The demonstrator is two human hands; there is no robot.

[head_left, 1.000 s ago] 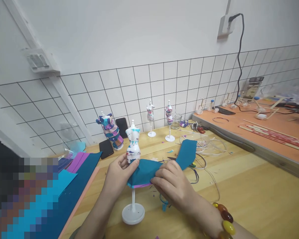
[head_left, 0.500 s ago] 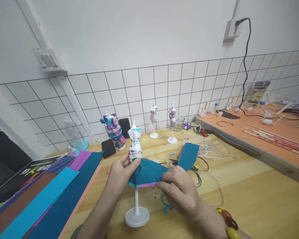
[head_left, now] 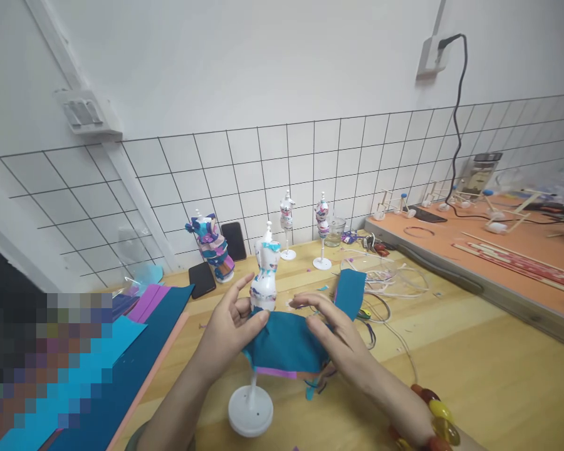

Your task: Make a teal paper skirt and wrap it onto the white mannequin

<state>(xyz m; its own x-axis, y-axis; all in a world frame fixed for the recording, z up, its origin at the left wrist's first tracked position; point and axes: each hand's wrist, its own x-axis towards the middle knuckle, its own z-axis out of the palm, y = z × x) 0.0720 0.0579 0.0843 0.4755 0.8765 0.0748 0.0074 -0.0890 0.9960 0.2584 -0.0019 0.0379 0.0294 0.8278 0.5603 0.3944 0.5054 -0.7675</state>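
A small white dress-form mannequin (head_left: 264,275) stands in front of me, leaning a little on its round white base (head_left: 250,410). Teal fabric (head_left: 286,344) with a purple strip along its lower edge hangs across the front of its hips. My left hand (head_left: 232,322) grips the fabric at the mannequin's waist, thumb in front and fingers curled around the side. At the fabric's right end my right hand (head_left: 336,332) has its thumb and fingers apart, with the thumb close to or touching the upper edge. The lower fingers of that hand are partly hidden.
Teal, blue and purple sheets (head_left: 145,351) lie on the left. Behind stand a dressed mannequin (head_left: 212,247), two white ones (head_left: 286,216), phones (head_left: 202,280) and a glass cup (head_left: 336,232). Another teal piece (head_left: 350,293) and loose cords (head_left: 395,275) lie right, beside a raised orange board (head_left: 479,250).
My right hand has let go of the fabric's lower edge and risen, its fingers spreading. The mannequin's top has shifted right and its base left, so it tilts. My left hand keeps its grip.
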